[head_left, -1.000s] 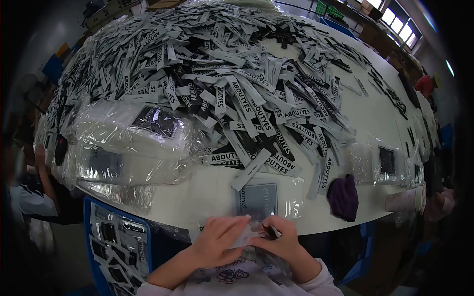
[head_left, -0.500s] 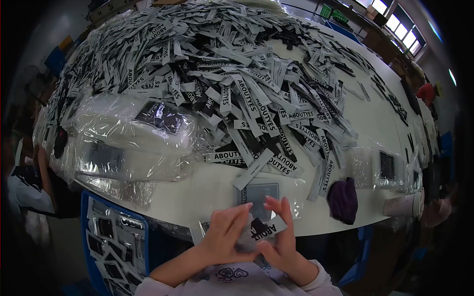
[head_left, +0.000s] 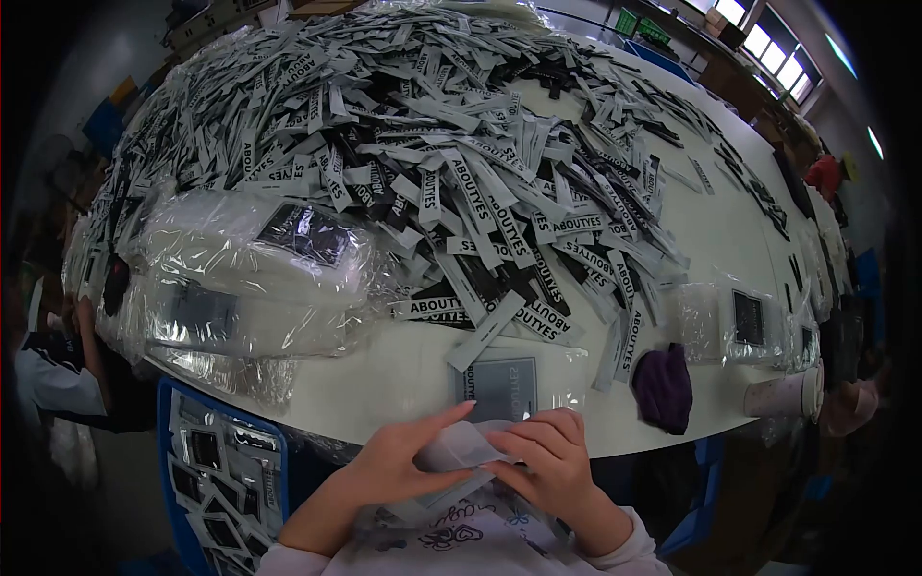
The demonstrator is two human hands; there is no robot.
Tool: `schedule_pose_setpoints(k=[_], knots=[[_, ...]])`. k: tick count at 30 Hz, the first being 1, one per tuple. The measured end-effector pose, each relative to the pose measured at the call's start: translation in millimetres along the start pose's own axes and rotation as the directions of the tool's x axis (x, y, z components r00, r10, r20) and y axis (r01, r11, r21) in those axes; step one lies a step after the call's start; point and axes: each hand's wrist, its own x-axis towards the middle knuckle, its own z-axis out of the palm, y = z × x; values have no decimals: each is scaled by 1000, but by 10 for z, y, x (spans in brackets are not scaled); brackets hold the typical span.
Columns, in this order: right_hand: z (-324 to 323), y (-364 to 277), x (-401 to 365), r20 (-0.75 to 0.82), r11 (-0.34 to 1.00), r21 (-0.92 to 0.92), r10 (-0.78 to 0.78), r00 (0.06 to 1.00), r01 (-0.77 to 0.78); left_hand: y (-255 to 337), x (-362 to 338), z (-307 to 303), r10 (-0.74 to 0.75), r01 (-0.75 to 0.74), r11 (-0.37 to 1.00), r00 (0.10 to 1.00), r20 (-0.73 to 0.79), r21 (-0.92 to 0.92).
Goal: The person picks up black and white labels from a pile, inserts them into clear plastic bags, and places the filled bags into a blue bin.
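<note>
Pale grey piece (head_left: 459, 445) at bottom centre of frame, label or sleeve unclear, left hand (head_left: 399, 466) pinching its left edge, right hand (head_left: 543, 461) curled over its right end, bagged label (head_left: 499, 384) just above on white surface (head_left: 384, 374), label heap (head_left: 432, 144) across upper frame, purple cloth (head_left: 661, 384) lower right.

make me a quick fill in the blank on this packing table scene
The heaped strips are printed with the word ____.
The crumpled cloth near the paper cup is ____.
The left hand and right hand hold a pale packet, right of a ____ crate of packed bags.
Missing words: ABOUTYES; purple; blue.
</note>
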Motion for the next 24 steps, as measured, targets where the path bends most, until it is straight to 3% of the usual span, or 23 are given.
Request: schedule_pose_setpoints(k=[2,4,8,10,11,12,13,17,19,22,24], knots=[[15,34,-13,26,1000,0,21,999,-21,-54,8,4,78,-76,996,996,-33,44],[64,137,-44,222,957,290,-75,972,7,-87,24,3,183,-177,974,983,-26,141],[36,169,7,336,939,339,-170,927,49,-25,18,93,149,-156,958,988,46,241],[-7,68,66,-40,980,197,-19,999,26,5,3,156,14,-39,992,979,-205,-119],[-5,66,52,-39,980,196,-24,999,31,19,6,173,16,-41,992,978,-210,-118],[4,59,6,50,891,408,197,979,-200,32,8,188,-21,-40,956,978,-205,-289],[15,60,-31,183,708,573,382,906,-414,39,6,194,-56,-38,892,979,-194,-450],[82,144,-78,201,627,697,294,935,-347,-1,-58,126,-177,110,841,981,-76,-529],[119,153,-26,217,732,624,172,961,-272,-39,-90,108,121,-171,965,963,-239,-200],[213,107,149,319,767,593,56,946,-245,-81,-206,-96,185,-220,963,959,-216,-153],[264,170,287,340,788,582,-11,940,-201,-85,-463,-323,113,-140,980,976,-187,-139]])
